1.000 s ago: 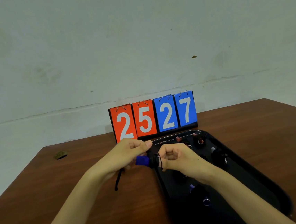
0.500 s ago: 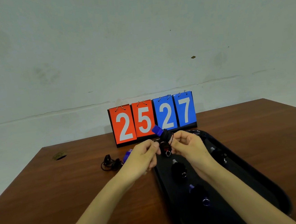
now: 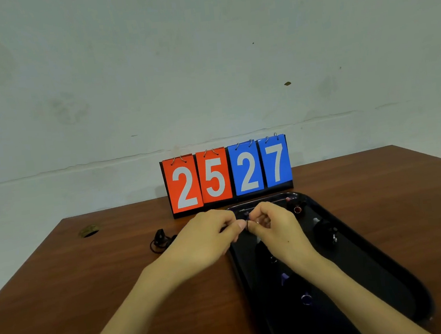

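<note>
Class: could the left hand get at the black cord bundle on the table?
Probably yes: the black cord bundle lies right beside the left hand, nothing between them, but that hand pinches a small dark piece and must release it first.

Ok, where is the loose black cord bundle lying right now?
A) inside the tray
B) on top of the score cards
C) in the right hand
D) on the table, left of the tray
D: the black cord bundle lies on the bare table beside the left hand, outside the black tray.
</note>
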`<action>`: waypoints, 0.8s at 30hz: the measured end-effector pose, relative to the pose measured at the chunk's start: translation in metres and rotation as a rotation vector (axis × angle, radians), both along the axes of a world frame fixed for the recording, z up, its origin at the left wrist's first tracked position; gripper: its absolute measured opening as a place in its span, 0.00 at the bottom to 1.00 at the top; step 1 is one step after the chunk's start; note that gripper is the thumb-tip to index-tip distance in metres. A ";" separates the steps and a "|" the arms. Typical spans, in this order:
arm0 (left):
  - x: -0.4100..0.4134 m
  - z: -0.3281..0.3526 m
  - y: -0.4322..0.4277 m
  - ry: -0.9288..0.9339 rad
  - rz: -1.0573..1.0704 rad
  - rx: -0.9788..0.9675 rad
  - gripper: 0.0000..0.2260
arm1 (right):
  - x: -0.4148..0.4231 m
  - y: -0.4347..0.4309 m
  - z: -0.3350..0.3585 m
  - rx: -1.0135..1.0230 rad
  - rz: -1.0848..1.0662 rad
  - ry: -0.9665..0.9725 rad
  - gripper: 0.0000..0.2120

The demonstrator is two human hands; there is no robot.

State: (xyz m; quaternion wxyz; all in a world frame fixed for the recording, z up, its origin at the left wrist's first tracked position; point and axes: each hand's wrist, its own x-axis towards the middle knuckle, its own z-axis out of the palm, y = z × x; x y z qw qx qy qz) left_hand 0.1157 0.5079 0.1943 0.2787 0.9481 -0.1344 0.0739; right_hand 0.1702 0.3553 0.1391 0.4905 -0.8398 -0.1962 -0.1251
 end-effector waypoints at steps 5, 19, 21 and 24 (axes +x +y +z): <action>-0.006 0.013 0.008 -0.035 -0.003 0.159 0.15 | -0.007 0.000 0.003 -0.205 0.169 -0.134 0.03; 0.008 0.011 0.031 0.186 -0.045 -0.187 0.12 | -0.014 -0.001 0.016 -0.051 0.562 0.142 0.08; 0.007 0.008 0.029 0.189 -0.020 -0.255 0.13 | -0.014 -0.002 0.018 -0.007 0.549 0.166 0.09; 0.005 0.009 0.022 0.196 0.021 -0.378 0.12 | -0.016 -0.003 0.020 0.119 0.536 0.244 0.09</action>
